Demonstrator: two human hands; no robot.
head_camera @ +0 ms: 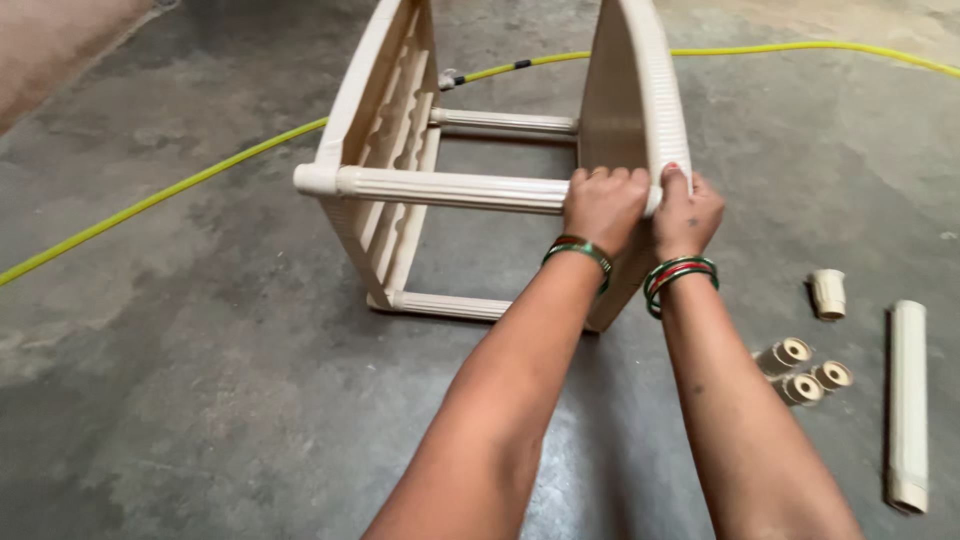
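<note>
Left hand (pixel 603 205): we grip the tube (pixel 450 188) closed, at its end.
Right hand (pixel 686 210): we clamp the panel (pixel 640 90) edge.
Care: we keep tube square to panel.

Both arms outstretched, left hand (pixel 604 205) and right hand (pixel 686 212) clenched

Beige ribbed plastic rack frame (pixel 420 190) standing on the floor, two upright side panels joined by ribbed rods

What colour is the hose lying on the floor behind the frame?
The hose is yellow, seen in the head view.
</note>
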